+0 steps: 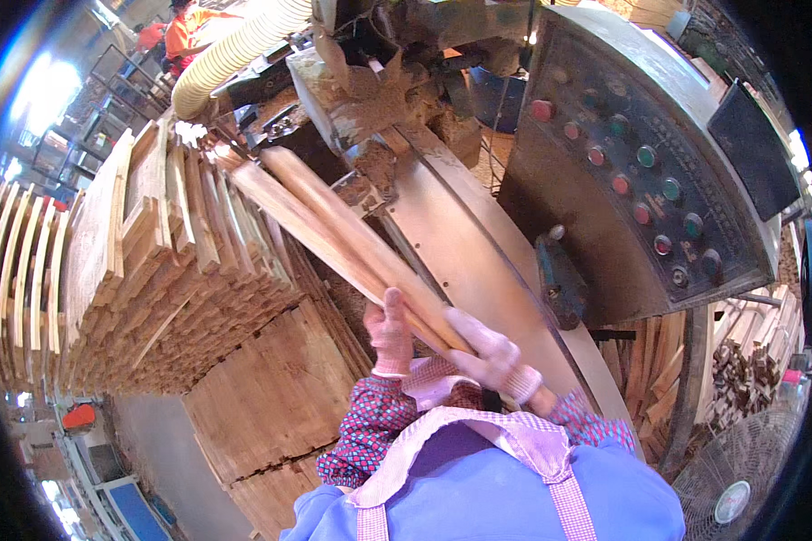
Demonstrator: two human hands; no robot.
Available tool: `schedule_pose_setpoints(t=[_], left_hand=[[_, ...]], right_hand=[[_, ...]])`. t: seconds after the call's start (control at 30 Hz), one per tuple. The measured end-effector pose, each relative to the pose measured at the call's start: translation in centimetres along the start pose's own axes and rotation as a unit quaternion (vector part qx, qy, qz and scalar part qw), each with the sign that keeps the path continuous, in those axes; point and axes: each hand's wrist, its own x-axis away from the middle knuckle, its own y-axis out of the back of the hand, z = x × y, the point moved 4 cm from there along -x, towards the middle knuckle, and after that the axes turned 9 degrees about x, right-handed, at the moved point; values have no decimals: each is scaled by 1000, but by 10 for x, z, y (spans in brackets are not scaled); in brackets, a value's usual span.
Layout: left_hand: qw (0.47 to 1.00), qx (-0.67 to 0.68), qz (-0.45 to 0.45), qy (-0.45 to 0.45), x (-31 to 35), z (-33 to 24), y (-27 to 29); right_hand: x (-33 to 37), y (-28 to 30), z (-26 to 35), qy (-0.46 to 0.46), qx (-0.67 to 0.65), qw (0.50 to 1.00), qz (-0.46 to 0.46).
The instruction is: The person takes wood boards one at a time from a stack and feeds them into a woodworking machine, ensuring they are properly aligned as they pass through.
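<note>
Two long wooden boards lie side by side in my hands, slanting from my front up to the far left. My left hand, in a pale knit glove, grips their near part from the left, thumb up. At the near end on the right, my gloved right hand closes over the boards; it is slightly blurred and its fingertips are hidden. The boards pass above the left edge of a smooth metal machine bed. Whether they touch it, I cannot tell.
A tall stack of boards stands at the left, beside a broad wooden surface. On the right is a control panel with red and green buttons. A ribbed hose, a sawdust-covered machine head, a fan and another person are around.
</note>
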Motion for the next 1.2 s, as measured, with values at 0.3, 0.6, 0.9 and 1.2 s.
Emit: schedule_pose_setpoints(t=[0.3, 0.6, 0.9, 1.2], left_hand=[[989, 52, 45, 133, -1, 20, 13], [991, 71, 29, 106, -40, 18, 8], [919, -333, 195, 78, -51, 6, 5], [282, -876, -108, -376, -284, -380, 80]], right_hand=[[53, -5, -81, -68, 412, 902, -110], [-210, -11, -138, 18, 393, 915, -89], [-56, -29, -22, -27, -25, 999, 34], [117, -14, -97, -95, 411, 907, -13]])
